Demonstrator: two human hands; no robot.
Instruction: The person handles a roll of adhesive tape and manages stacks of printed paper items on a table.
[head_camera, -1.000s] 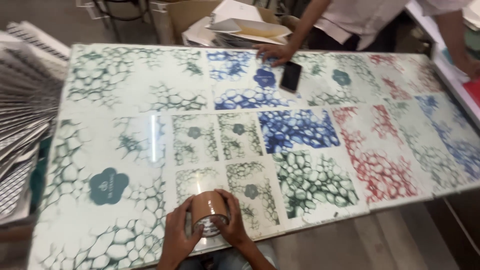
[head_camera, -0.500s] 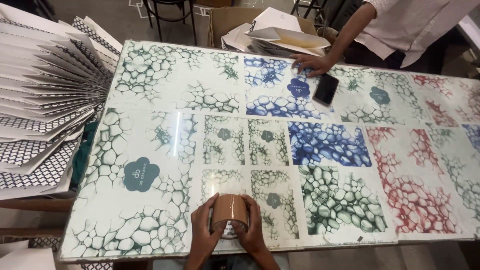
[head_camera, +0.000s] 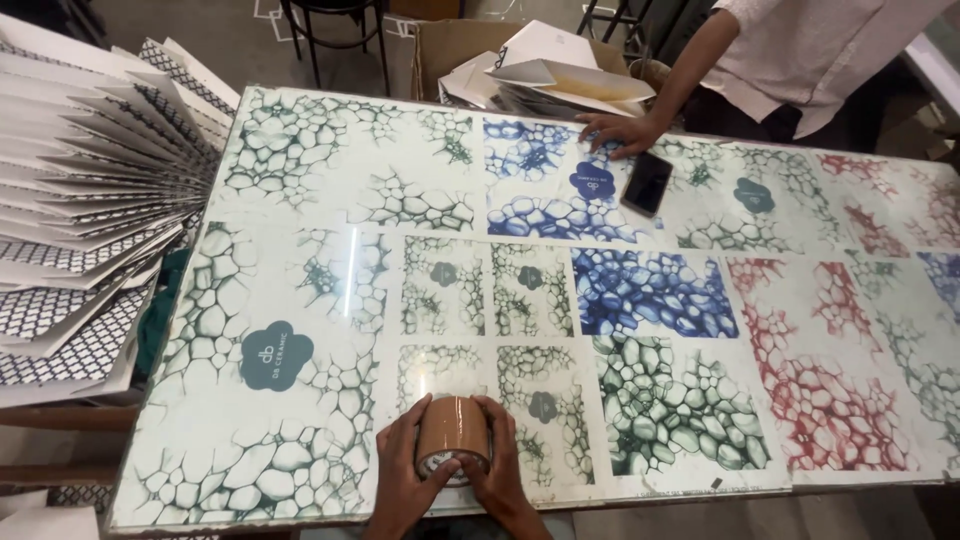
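Observation:
A roll of brown packing tape (head_camera: 452, 432) stands on edge at the near edge of a glass-topped table (head_camera: 300, 470). My left hand (head_camera: 400, 478) grips its left side and my right hand (head_camera: 503, 470) grips its right side, thumbs near the core. Under the glass lie printed sheets with cell-like patterns in green (head_camera: 670, 405), blue (head_camera: 650, 290) and red (head_camera: 830, 370).
Another person in a light shirt stands at the far side, one hand (head_camera: 618, 130) flat on the table beside a black phone (head_camera: 647, 183). Fanned patterned boards (head_camera: 90, 200) fill the left. A cardboard box with folded white cartons (head_camera: 545, 75) sits behind the table.
The view has shifted, so the table sits further right in frame. My hands stay on the tape roll at the near edge. The other person's hand remains by the phone.

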